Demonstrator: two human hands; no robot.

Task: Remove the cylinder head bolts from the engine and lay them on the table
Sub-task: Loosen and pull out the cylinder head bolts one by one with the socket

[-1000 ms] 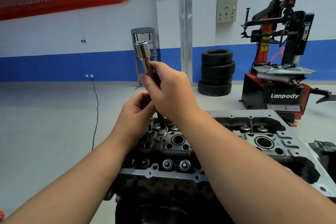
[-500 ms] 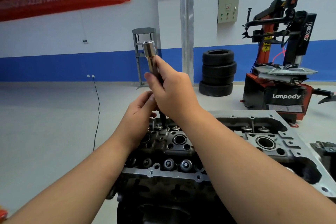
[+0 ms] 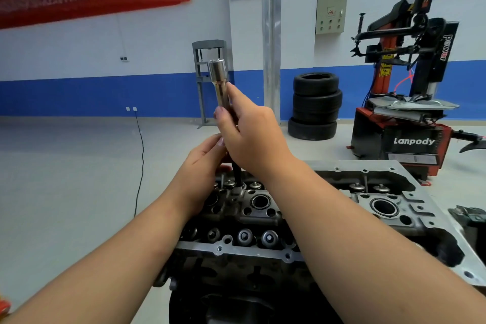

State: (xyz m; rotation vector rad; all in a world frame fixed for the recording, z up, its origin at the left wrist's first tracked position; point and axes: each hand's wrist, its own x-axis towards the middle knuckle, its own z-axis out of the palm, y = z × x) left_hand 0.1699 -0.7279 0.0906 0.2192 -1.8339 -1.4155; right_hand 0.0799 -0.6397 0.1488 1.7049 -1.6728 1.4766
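Note:
The engine's cylinder head [image 3: 263, 247] lies in front of me, grey and oily, with valve springs and round holes along it. A long socket tool [image 3: 219, 81] stands nearly upright over its far left part, chrome at the top. Its dark lower shaft [image 3: 237, 175] runs down into a hole in the head. My right hand [image 3: 252, 137] grips the chrome part, one finger lying along it. Just below, my left hand [image 3: 202, 166] holds the shaft, partly hidden behind the right hand. No loose bolt shows in view.
A red and black tyre changer [image 3: 410, 102] stands at the back right, beside a stack of tyres [image 3: 314, 106]. A grey press frame [image 3: 207, 81] stands by the blue-striped wall. A black cable [image 3: 140, 166] runs across the floor on the left. A dark part [image 3: 470, 218] sits at the right edge.
The tool's top has shifted slightly to the right, and both hands moved with it. A right-hand finger now lies stretched along the chrome part.

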